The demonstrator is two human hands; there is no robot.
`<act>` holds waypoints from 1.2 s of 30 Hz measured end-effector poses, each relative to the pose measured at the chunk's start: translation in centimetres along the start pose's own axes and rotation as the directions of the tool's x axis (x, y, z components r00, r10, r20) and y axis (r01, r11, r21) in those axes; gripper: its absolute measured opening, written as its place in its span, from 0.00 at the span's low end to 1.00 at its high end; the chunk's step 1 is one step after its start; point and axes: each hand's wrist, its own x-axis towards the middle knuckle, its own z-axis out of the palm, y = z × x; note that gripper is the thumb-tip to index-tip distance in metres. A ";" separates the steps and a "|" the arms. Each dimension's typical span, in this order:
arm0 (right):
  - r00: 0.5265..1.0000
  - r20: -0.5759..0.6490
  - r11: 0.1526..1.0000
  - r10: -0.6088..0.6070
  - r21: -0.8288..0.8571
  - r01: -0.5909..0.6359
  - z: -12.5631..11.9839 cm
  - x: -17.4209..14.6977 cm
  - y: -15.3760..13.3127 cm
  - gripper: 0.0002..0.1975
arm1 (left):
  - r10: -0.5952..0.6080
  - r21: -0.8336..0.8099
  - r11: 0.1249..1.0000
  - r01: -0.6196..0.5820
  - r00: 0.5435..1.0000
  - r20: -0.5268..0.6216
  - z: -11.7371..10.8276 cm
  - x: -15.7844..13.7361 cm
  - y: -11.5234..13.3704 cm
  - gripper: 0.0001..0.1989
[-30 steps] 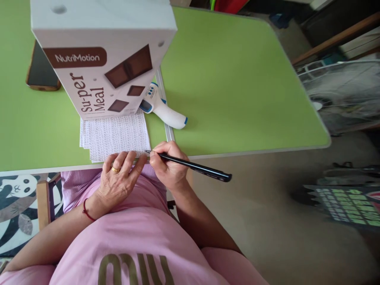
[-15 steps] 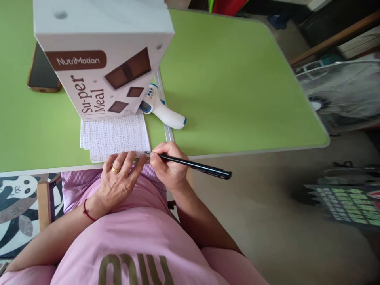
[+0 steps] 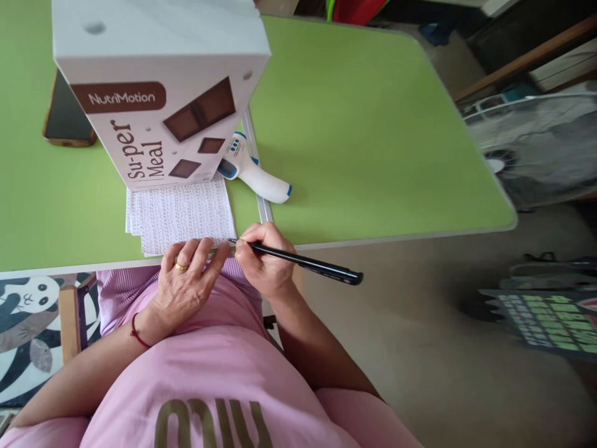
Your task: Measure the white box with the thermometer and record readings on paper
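My right hand is closed round a black pen, whose tip meets the right end of the lower edge of a sheet of paper filled with lines of handwriting. On that same lower edge rests my left hand, its fingers stretched out flat and holding nothing; a ring is on one finger. More sheets lie under the top one. A white box printed "NutriMotion Su-per Meal" stands on the far part of the paper and hides it. Against the box's right side lies a white and blue infrared thermometer.
The green table has its near edge right under my hands. Left of the box lies a phone, partly hidden by it. Off the table's right end stands a fan. A chair with a panda-print cover is at lower left.
Hardly anything differs. The pen's rear end has shifted very slightly, while both hands, the paper and the thermometer keep their places.
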 end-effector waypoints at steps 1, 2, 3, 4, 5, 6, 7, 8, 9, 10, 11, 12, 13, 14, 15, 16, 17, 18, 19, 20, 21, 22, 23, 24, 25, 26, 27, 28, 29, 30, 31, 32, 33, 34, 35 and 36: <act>1.000 -0.002 1.000 0.004 0.017 -0.004 0.0 0.0 0.0 0.09 | -0.001 0.003 1.000 0.001 1.000 -0.002 0.0 0.0 0.0 0.13; 1.000 -0.012 0.999 0.013 0.034 -0.013 -0.1 -0.1 0.0 0.09 | -0.004 0.006 1.000 0.004 1.000 -0.004 0.0 0.0 0.0 0.13; 0.999 -0.027 0.999 0.027 0.046 -0.026 -0.1 -0.1 0.1 0.09 | -0.005 0.007 1.000 0.005 1.000 -0.005 0.1 0.0 0.0 0.13; 0.998 -0.046 0.998 0.040 0.052 -0.037 -0.2 -0.2 0.1 0.08 | -0.006 0.007 1.000 0.006 1.000 -0.004 0.1 0.0 0.0 0.13; 0.997 -0.064 0.998 0.048 0.051 -0.045 -0.2 -0.3 0.2 0.08 | -0.004 0.006 1.000 0.004 1.000 -0.003 0.1 -0.1 0.0 0.14; 0.996 -0.076 0.998 0.052 0.046 -0.048 -0.3 -0.4 0.3 0.08 | -0.003 0.005 1.000 0.003 1.000 -0.002 0.1 -0.1 0.0 0.14; 0.996 -0.080 0.998 0.050 0.039 -0.047 -0.3 -0.5 0.4 0.07 | -0.001 0.004 1.000 0.001 1.000 -0.003 0.1 -0.1 0.0 0.15; 0.996 -0.077 0.998 0.043 0.039 -0.041 -0.3 -0.5 0.5 0.08 | 0.000 0.004 1.000 0.000 1.000 -0.003 0.1 -0.1 -0.1 0.15; 0.997 -0.074 0.998 0.036 0.046 -0.033 -0.2 -0.6 0.6 0.08 | 0.000 0.005 1.000 0.000 1.000 -0.003 0.1 -0.1 -0.1 0.15; 0.997 -0.072 0.998 0.032 0.055 -0.028 -0.2 -0.6 0.7 0.08 | 0.002 0.003 1.000 -0.002 1.000 -0.001 0.0 -0.1 -0.2 0.15; 0.997 -0.071 0.998 0.031 0.062 -0.026 -0.1 -0.5 0.8 0.08 | 0.002 -0.001 1.000 -0.002 1.000 0.002 0.0 -0.2 -0.2 0.15; 0.997 -0.071 0.998 0.029 0.064 -0.025 -0.1 -0.5 0.8 0.08 | 0.001 -0.007 1.000 -0.001 1.000 0.003 0.0 -0.3 -0.3 0.15; 0.997 -0.070 0.998 0.028 0.061 -0.024 0.0 -0.5 0.8 0.08 | -0.004 -0.012 1.000 0.004 1.000 0.003 0.1 -0.5 -0.4 0.15; 0.997 -0.071 0.998 0.028 0.051 -0.024 0.1 -0.4 0.8 0.08 | -0.011 -0.017 1.000 0.011 1.000 -0.002 0.1 -0.7 -0.4 0.16; 0.997 -0.071 0.999 0.027 0.037 -0.025 0.1 -0.4 0.8 0.08 | -0.017 -0.020 1.000 0.017 1.000 -0.014 0.2 -0.9 -0.5 0.16; 0.997 -0.071 0.999 0.025 0.024 -0.023 0.1 -0.3 0.8 0.08 | -0.024 -0.021 1.000 0.023 0.999 -0.029 0.2 -1.1 -0.6 0.16; 0.997 -0.072 1.000 0.021 0.013 -0.020 0.1 -0.3 0.8 0.08 | -0.029 -0.022 0.999 0.028 0.999 -0.042 0.3 -1.3 -0.6 0.17; 0.997 -0.070 1.000 0.017 0.002 -0.017 0.1 -0.3 0.8 0.08 | -0.031 -0.023 0.999 0.030 0.998 -0.052 0.4 -1.5 -0.6 0.18; 0.998 -0.066 1.000 0.013 -0.011 -0.014 0.1 -0.3 0.7 0.08 | -0.033 -0.021 0.999 0.032 0.998 -0.058 0.5 -1.7 -0.7 0.18; 0.998 -0.060 1.000 0.010 -0.022 -0.012 0.0 -0.3 0.7 0.08 | -0.035 -0.018 0.999 0.034 0.998 -0.061 0.6 -1.7 -0.7 0.18; 0.998 -0.054 0.999 0.009 -0.034 -0.011 0.0 -0.2 0.7 0.08 | -0.038 -0.012 0.999 0.037 0.997 -0.061 0.7 -1.8 -0.7 0.18; 0.999 -0.048 0.999 0.008 -0.046 -0.010 0.0 -0.2 0.7 0.08 | -0.036 -0.005 0.999 0.036 0.997 -0.064 0.7 -1.7 -0.7 0.17; 0.999 -0.044 0.998 0.007 -0.056 -0.009 0.0 -0.2 0.7 0.08 | -0.030 0.000 1.000 0.030 0.997 -0.067 0.7 -1.7 -0.7 0.17; 0.999 -0.042 0.998 0.005 -0.063 -0.008 0.0 -0.2 0.7 0.08 | -0.022 0.004 1.000 0.023 0.997 -0.071 0.7 -1.6 -0.8 0.16; 0.999 -0.043 0.998 0.004 -0.065 -0.006 0.0 -0.2 0.7 0.08 | -0.016 0.005 1.000 0.017 0.997 -0.073 0.7 -1.5 -0.8 0.16; 0.999 -0.043 0.998 0.004 -0.064 -0.006 0.0 -0.2 0.7 0.08 | -0.013 0.005 1.000 0.013 0.997 -0.073 0.7 -1.5 -0.8 0.16; 0.999 -0.041 0.998 0.005 -0.060 -0.008 0.0 -0.2 0.7 0.08 | -0.012 0.003 1.000 0.012 0.997 -0.072 0.7 -1.4 -0.8 0.16; 0.999 -0.037 0.998 0.008 -0.055 -0.010 0.0 -0.2 0.7 0.08 | -0.013 0.003 1.000 0.013 0.997 -0.072 0.7 -1.4 -0.8 0.16; 0.999 -0.034 0.999 0.011 -0.050 -0.013 0.0 -0.2 0.7 0.08 | -0.013 0.004 1.000 0.014 0.997 -0.070 0.7 -1.3 -0.8 0.16; 0.999 -0.030 0.999 0.014 -0.044 -0.015 0.0 -0.2 0.7 0.08 | -0.014 0.006 1.000 0.015 0.998 -0.069 0.7 -1.3 -0.8 0.17; 1.000 -0.027 0.999 0.016 -0.039 -0.018 0.0 -0.2 0.7 0.08 | -0.013 0.009 1.000 0.014 0.998 -0.065 0.6 -1.3 -0.8 0.17; 1.000 -0.024 0.999 0.019 -0.035 -0.020 -0.1 -0.1 0.8 0.08 | -0.012 0.014 1.000 0.013 0.998 -0.062 0.6 -1.3 -0.9 0.16; 0.999 -0.022 0.999 0.024 -0.031 -0.025 -0.1 -0.1 0.8 0.08 | -0.011 0.018 1.000 0.013 0.998 -0.059 0.6 -1.3 -0.9 0.16; 0.999 -0.021 0.999 0.034 -0.027 -0.034 -0.1 -0.2 0.8 0.08 | -0.012 0.020 1.000 0.014 0.998 -0.057 0.6 -1.4 -0.9 0.16; 0.999 -0.022 0.999 0.045 -0.024 -0.046 0.0 -0.2 0.9 0.08 | -0.014 0.020 1.000 0.015 0.998 -0.056 0.6 -1.4 -0.9 0.16; 0.998 -0.023 0.998 0.056 -0.021 -0.056 0.0 -0.2 0.9 0.08 | -0.015 0.020 1.000 0.017 0.998 -0.057 0.6 -1.4 -0.9 0.16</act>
